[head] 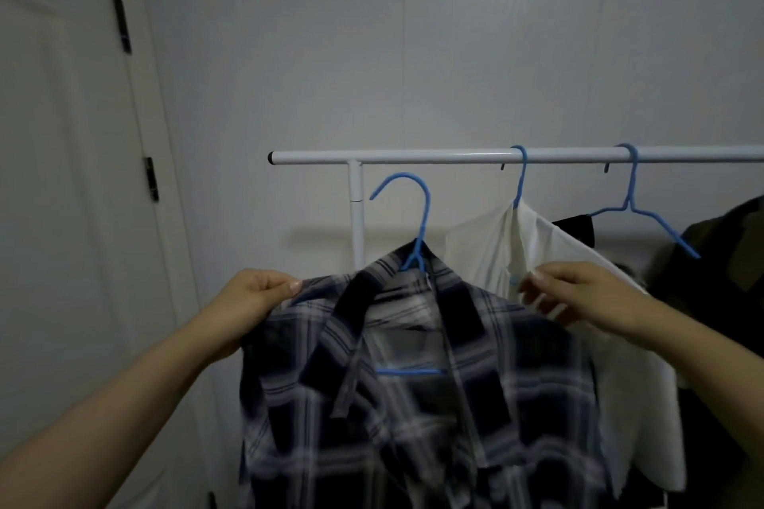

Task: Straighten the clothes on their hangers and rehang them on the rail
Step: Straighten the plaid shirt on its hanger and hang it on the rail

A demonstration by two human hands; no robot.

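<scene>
A navy and white plaid shirt [413,405] hangs on a blue hanger [417,219] whose hook is in the air, below and in front of the white rail [413,157]. My left hand [252,302] pinches the shirt's left shoulder. My right hand [578,293] grips its right shoulder, fingers curled over the fabric edge. The shirt's collar is open and the hanger's lower bar shows through the neck opening.
A white shirt [558,281] hangs on a second blue hanger [519,178] on the rail. Further right a third blue hanger [632,194] carries dark clothing [723,281]. The rail's white post [356,211] stands behind. A white door [62,178] is at left.
</scene>
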